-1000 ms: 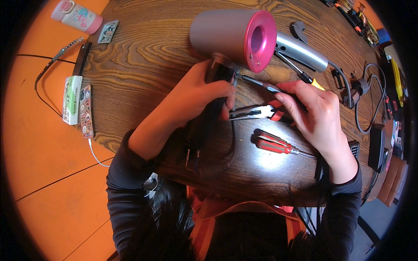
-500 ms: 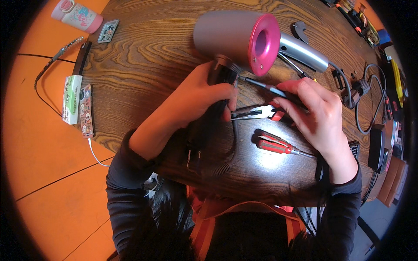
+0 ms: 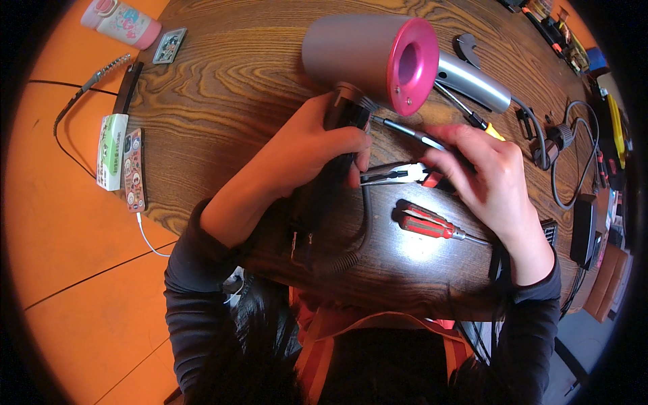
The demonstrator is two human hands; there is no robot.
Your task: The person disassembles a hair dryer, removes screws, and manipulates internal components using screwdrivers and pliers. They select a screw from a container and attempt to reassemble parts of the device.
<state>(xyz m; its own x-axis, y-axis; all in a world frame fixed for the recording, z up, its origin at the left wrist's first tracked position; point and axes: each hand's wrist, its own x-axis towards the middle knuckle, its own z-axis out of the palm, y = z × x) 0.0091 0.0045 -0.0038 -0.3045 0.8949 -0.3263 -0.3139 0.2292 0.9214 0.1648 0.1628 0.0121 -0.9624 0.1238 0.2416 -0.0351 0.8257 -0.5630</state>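
Observation:
My left hand (image 3: 302, 150) is wrapped round the dark, uncovered handle (image 3: 347, 116) of a hair dryer (image 3: 354, 50) with a grey barrel and a pink ring end. Thumb and fingers of my right hand (image 3: 487, 169) pinch a slim grey screwdriver (image 3: 410, 132). Its shaft points left, and its tip meets the handle just below the barrel; the exact contact spot is too small to make out. Under the screwdriver lie pliers (image 3: 398, 174) with red grips, partly hidden by my right hand. Nearer me rests a red-handled screwdriver (image 3: 428, 223).
Behind my right hand lie a silver tube-shaped handle shell (image 3: 476, 82) with a cord and a yellow-handled screwdriver (image 3: 494, 131). A black curved piece (image 3: 466, 50) is beyond. At left are a phone (image 3: 134, 169), a green-white box (image 3: 111, 152) and a bottle (image 3: 121, 23).
The fingers of my right hand have shifted on the screwdriver, and the hand sits slightly lower and further left. The hair dryer has moved a touch to the right in my left hand.

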